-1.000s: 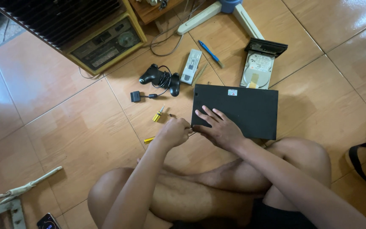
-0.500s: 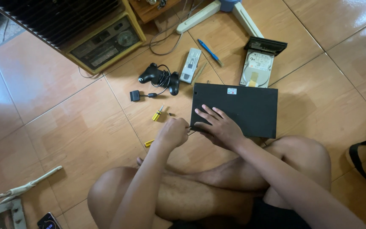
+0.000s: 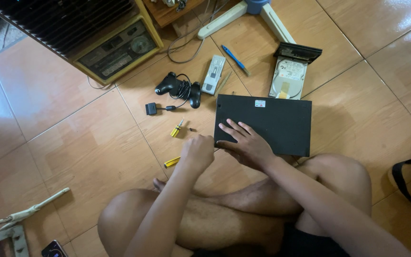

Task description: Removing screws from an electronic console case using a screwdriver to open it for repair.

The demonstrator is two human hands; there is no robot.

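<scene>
Flat black rectangular case [image 3: 272,123] on tiled floor, yellow-handled screwdriver [image 3: 171,162] beside it

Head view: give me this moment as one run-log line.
right hand: flat on black box | left hand: closed at box's left edge, what it grips hidden | yellow screwdriver: on floor nearby
</scene>
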